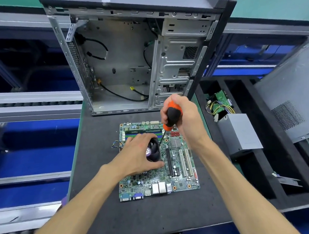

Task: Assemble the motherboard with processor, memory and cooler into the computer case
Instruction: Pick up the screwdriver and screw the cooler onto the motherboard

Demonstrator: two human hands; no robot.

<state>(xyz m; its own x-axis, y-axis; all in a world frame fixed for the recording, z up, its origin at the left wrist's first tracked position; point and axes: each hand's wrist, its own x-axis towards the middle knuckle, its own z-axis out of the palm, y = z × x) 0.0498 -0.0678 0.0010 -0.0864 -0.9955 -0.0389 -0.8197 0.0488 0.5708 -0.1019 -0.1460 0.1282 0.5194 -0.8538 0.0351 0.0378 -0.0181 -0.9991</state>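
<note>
Motherboard (156, 171) lies flat on the dark mat (106, 213), with both hands working over its cooler.

Left hand (140, 156) rests on the black cooler fan (153, 150) near the board's left middle, fingers curled around it, thumb reaching toward the long black slot. Right hand (183, 113) hovers above the board's far right corner and grips the orange and black handle of a screwdriver (169, 122); its thin shaft slants down and left to the far right edge of the fan, just beside the left fingers. Memory sticks (144, 134) sit along the far edge of the board. Beyond the board, the open computer case (125, 66) stands with loose black cables inside. To the right, a grey power supply (239, 132) lies in a black foam tray (265, 166).
</note>
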